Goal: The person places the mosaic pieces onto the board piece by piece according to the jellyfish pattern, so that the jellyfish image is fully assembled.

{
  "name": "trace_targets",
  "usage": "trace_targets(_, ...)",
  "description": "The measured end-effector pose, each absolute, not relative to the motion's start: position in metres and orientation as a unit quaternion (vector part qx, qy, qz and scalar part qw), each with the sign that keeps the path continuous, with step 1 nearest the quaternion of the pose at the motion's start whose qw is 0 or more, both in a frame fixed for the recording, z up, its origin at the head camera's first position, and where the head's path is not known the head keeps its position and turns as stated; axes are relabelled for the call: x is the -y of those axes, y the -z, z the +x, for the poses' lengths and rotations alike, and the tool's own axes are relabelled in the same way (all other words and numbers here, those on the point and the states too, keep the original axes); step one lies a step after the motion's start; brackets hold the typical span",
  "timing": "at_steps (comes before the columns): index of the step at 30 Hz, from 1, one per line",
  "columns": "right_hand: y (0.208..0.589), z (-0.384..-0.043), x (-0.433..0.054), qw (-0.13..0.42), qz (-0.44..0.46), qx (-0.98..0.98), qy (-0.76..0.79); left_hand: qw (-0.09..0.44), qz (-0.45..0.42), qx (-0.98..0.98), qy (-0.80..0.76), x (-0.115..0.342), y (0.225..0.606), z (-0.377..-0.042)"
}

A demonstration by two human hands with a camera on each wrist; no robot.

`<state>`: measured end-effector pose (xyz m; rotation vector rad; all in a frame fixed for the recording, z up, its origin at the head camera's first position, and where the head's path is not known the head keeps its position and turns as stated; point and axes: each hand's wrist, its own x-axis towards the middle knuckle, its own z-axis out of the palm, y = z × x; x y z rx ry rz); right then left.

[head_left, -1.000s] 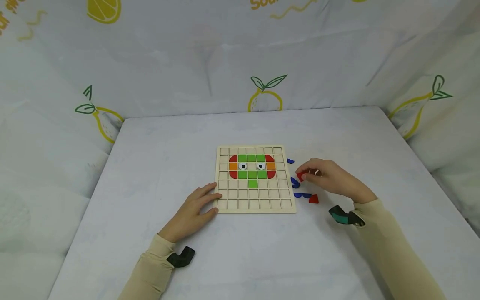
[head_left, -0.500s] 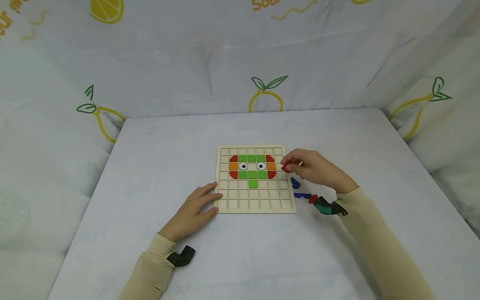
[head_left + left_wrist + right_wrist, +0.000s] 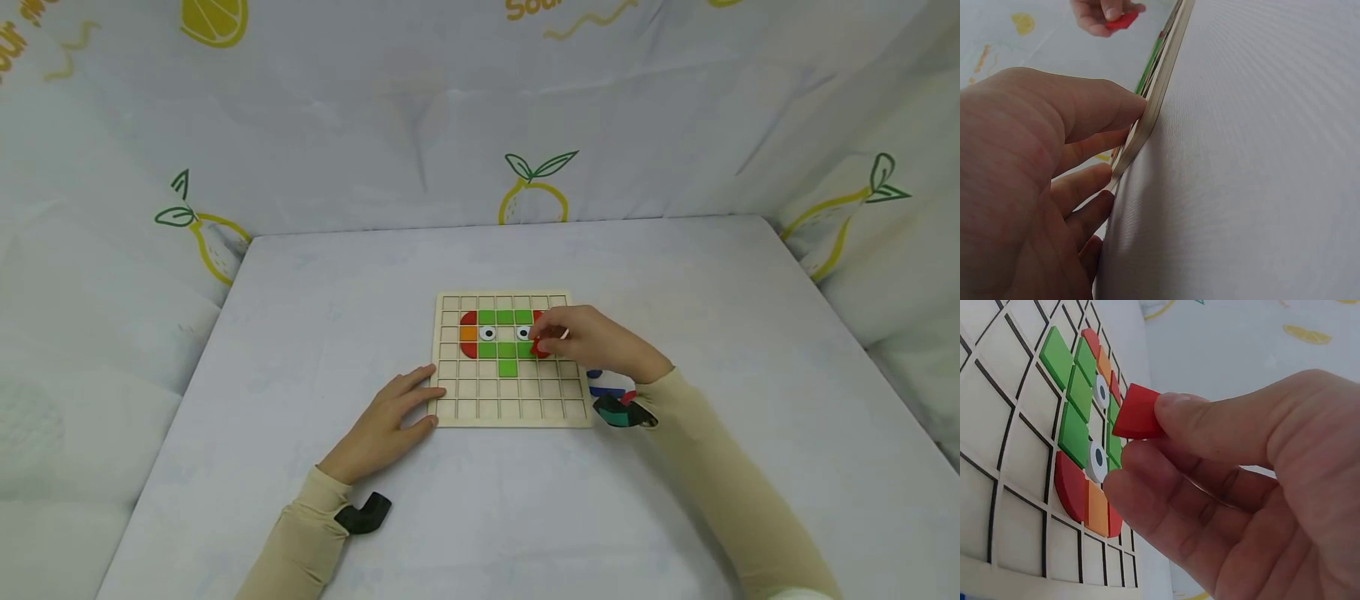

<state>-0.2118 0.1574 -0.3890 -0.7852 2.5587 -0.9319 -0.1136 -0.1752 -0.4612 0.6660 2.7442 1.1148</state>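
A pale wooden grid board (image 3: 510, 408) lies on the table, with green square tiles (image 3: 507, 368), red rounded corner tiles, orange tiles (image 3: 468, 333) and two round eye pieces (image 3: 487, 333) set in its cells. My right hand (image 3: 596, 337) is over the right side of the board. Between thumb and fingers it pinches a red quarter-round tile (image 3: 1139, 412), raised off the grid in the right wrist view. My left hand (image 3: 384, 425) rests at the board's left edge, fingers spread, with fingertips touching the rim (image 3: 1147, 119).
Beside the board's right edge lie several blue half-round pieces (image 3: 606, 392) and another red tile (image 3: 628, 397), partly covered by the right wrist's camera mount (image 3: 624, 412). A white cloth with lemon prints (image 3: 532, 202) hangs behind the table (image 3: 360, 283).
My right hand has carried the red tile leftward from the loose pieces beside the board to above its right part. The left hand has stayed in place at the left edge.
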Motion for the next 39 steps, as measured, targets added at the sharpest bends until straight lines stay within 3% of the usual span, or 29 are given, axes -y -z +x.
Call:
trace_targets(15,0.405,-0.210,-0.142,0.209,-0.270,-0.890,0.304,0.059,0.216,-0.904,-0.365,0.173,0.459,-0.112)
trace_targets(39,0.411,-0.207,-0.132,0.169,-0.281,-0.913,0.244,0.058,0.212,-0.905,-0.365,0.175,0.459,-0.113)
